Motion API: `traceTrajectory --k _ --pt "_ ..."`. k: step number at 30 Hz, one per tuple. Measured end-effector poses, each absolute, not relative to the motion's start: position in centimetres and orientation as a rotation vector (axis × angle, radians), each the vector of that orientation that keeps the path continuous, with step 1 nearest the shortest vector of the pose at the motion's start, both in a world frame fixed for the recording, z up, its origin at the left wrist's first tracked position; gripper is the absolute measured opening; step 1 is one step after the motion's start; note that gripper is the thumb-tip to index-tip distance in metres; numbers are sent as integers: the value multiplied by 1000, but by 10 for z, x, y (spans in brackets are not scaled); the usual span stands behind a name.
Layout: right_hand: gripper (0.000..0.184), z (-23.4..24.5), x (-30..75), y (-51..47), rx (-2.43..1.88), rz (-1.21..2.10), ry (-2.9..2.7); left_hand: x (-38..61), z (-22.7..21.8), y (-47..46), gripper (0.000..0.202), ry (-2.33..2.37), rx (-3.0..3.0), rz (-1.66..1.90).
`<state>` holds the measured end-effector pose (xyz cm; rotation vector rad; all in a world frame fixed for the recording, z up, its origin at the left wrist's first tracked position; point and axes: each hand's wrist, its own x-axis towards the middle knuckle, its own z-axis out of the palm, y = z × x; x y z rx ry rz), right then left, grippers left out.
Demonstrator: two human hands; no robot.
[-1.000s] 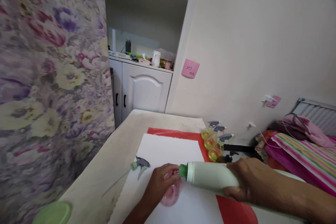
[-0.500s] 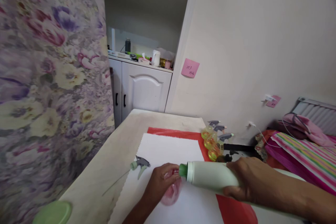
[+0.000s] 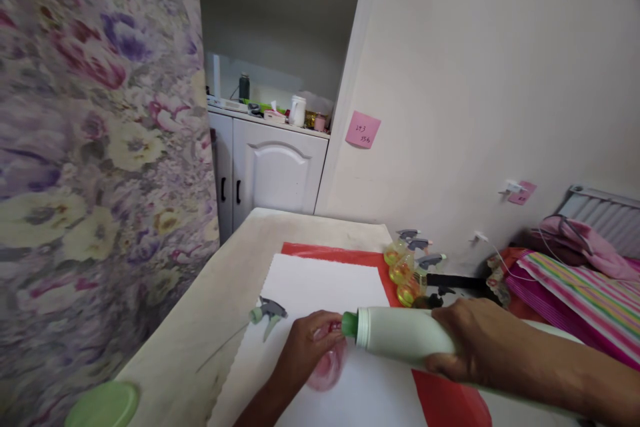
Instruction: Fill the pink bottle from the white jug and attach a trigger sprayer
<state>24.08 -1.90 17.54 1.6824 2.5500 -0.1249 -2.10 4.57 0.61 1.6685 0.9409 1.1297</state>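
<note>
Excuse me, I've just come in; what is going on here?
The left hand steadies a clear pink bottle by its neck. The right hand holds a pale green bottle nearly level, its green spout at the pink one's top; any flow isn't discernible. A trigger sprayer head lies by the white sheet's left edge.

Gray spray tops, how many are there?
4: one spray top lies on the white paper; three more sit on the yellow bottles right of it. Others may be hidden.
</note>
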Motion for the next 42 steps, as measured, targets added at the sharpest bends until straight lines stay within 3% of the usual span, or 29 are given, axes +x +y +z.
traceTrajectory --k 42 --pt "22 187 232 -21 1717 -99 2463 -20 3 47 22 917 1657 1138"
